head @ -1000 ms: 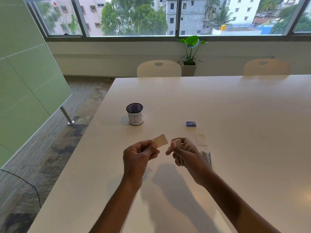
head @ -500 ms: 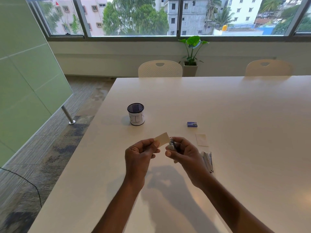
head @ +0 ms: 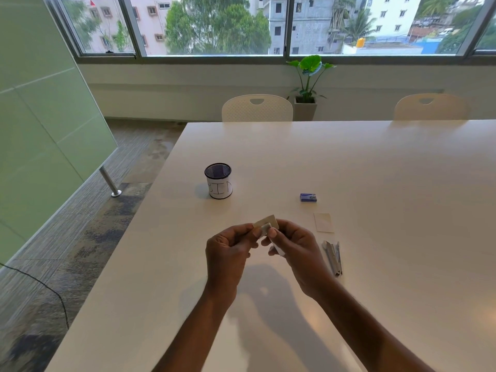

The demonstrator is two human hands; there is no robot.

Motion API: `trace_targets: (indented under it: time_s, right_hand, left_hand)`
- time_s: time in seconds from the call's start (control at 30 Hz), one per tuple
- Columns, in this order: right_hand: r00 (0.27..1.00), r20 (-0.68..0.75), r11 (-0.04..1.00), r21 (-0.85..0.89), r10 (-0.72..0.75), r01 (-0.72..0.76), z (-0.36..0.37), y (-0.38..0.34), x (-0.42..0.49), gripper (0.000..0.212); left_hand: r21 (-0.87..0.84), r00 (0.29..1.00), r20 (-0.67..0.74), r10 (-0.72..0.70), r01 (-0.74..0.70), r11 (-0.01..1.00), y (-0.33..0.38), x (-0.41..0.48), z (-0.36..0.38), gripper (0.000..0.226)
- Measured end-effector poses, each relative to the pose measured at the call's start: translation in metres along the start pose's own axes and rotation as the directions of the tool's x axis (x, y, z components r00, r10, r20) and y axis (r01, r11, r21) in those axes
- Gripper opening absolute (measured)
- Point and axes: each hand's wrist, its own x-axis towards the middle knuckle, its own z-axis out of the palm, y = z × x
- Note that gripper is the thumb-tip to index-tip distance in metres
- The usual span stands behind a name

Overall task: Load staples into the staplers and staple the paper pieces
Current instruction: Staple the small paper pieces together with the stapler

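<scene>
My left hand point(head: 230, 245) pinches a small cream paper piece point(head: 269, 220) above the white table point(head: 375, 183). My right hand point(head: 295, 242) holds a small stapler point(head: 276, 248), mostly hidden by the fingers, with its front end against the paper's edge. A second, silver stapler point(head: 333, 257) lies on the table just right of my right hand. Another paper piece point(head: 324, 222) lies flat beyond it. A small blue staple box point(head: 308, 197) sits farther back.
A dark mesh cup with a white paper label point(head: 218, 181) stands at the back left of my hands. Two white chairs point(head: 257, 108) stand at the table's far edge. The table's left edge drops to carpeted floor.
My two hands have come together: the stapler in my right hand has moved left and up onto the edge of the paper held in my left hand.
</scene>
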Motion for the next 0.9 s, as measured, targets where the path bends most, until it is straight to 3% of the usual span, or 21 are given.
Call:
trace_targets:
  time_s: [0.57, 0.73, 0.9]
  right_hand:
    - [0.995, -0.072, 0.995, 0.083, 0.062, -0.056, 0.009, -0.005, 0.000, 0.028]
    - [0.994, -0.092, 0.997, 0.052, 0.061, -0.057, 0.014, -0.005, -0.001, 0.029]
    - [0.991, -0.115, 0.996, 0.066, 0.064, -0.057, 0.021, -0.003, -0.001, 0.025]
  left_hand:
    - [0.008, 0.999, -0.046, -0.004, 0.005, 1.000, -0.008, 0.000, 0.004, 0.009]
    - [-0.127, 0.983, 0.161, -0.085, 0.107, 0.986, 0.000, 0.002, 0.006, 0.062]
    - [-0.070, 0.996, 0.079, -0.040, 0.045, 0.997, -0.002, 0.002, 0.013, 0.041]
